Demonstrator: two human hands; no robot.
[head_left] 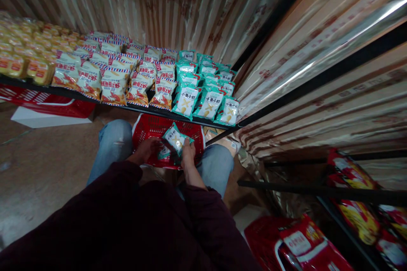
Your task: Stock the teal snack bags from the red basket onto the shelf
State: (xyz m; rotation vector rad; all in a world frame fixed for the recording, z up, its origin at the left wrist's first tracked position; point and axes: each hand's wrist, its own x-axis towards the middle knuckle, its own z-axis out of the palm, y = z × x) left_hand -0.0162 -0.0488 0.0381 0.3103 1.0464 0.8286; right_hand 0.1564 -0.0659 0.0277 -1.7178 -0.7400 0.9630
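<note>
"Looking down through the head view, where is the packet being handled?"

"The teal-and-white packet point(174, 137) is near the middle of the frame, tilted above the red basket point(143, 124) between the knees. Another teal packet point(163, 153) shows below it, just to the left, inside the basket."

"What could go wrong from here?"

"My guess is a slip. The wrapping looks slick, and the right hand point(188, 153) has only the packet's right end — too light a pinch and it could drop back into the basket. A careless upward move might also catch the edge of the shelf point(136, 108) just above, or jostle the front teal packets point(208, 104) lined up there."

"And the basket itself?"

"It might tip if a knee shifted; what supports it underneath is hidden."

"How are the hands posed?"

"The right forearm slants up and leftward, its fingers drawn in on the packet. The left hand point(146, 150) reaches up and rightward over the basket's left side, fingers towards the packets — too dark and blurred to tell how curled they are, or whether they hold anything."
</note>
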